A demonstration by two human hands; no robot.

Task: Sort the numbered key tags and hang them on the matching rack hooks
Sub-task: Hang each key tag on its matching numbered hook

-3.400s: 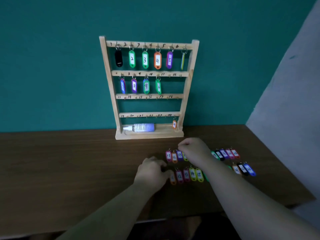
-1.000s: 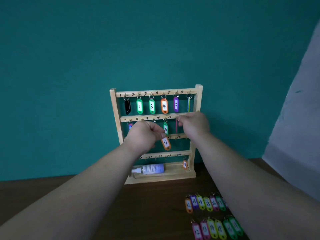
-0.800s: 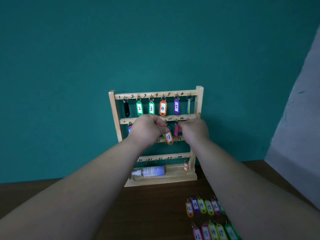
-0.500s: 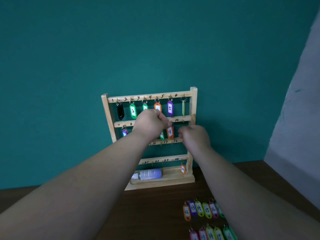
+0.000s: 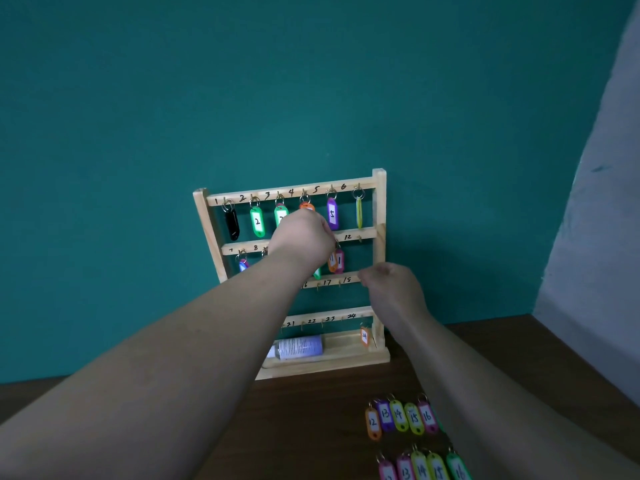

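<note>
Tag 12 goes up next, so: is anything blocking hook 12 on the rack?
Nothing visible. Hook 12 is bare; the left hand is left of it, the right hand below its rail.

Far side: a plain teal wall (image 5: 138, 133), matt and unmarked, spanning from the left to past centre. On the right, a pale grey wall (image 5: 595, 237), its edge slanted against the teal, with a small dark smudge high up. Below, a dark brown wood-grain desk (image 5: 311, 427), reaching the foot of both walls. Dim, even light; soft shadow on the teal near the right corner.
</note>
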